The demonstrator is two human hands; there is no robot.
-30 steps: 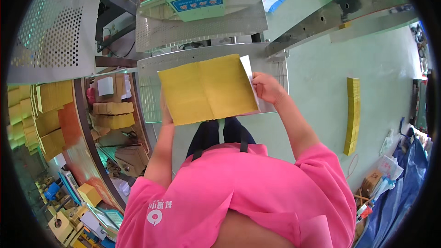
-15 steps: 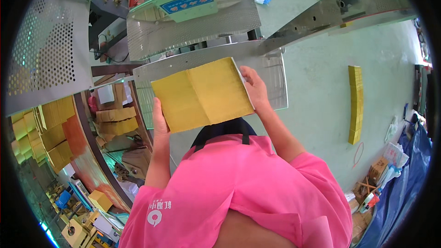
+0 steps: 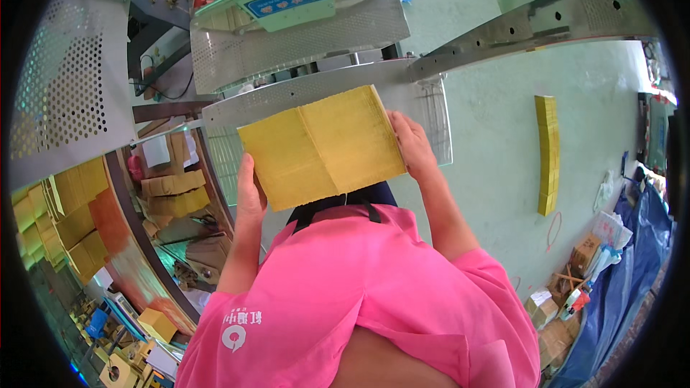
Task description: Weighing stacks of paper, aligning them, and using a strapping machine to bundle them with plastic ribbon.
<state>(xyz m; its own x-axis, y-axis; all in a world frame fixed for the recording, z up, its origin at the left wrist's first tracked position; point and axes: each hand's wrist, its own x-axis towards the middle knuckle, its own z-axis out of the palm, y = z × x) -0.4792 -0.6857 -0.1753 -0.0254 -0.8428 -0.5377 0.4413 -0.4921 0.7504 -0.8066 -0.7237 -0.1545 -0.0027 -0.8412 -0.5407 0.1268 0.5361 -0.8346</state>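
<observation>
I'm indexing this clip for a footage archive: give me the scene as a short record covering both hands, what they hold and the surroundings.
left hand: at the left edge of the held piece
right hand: at its right edge
held: yellow rectangular paper piece, creased across the middle; layer count unclear
beyond it: grey perforated metal panel
right side: long narrow yellow row on the pale green floor
lower right: crumpled blue sheet

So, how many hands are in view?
2: the left hand at the left edge of the yellow sheet, the right hand at its right edge; parts of both are hidden behind it.
</observation>
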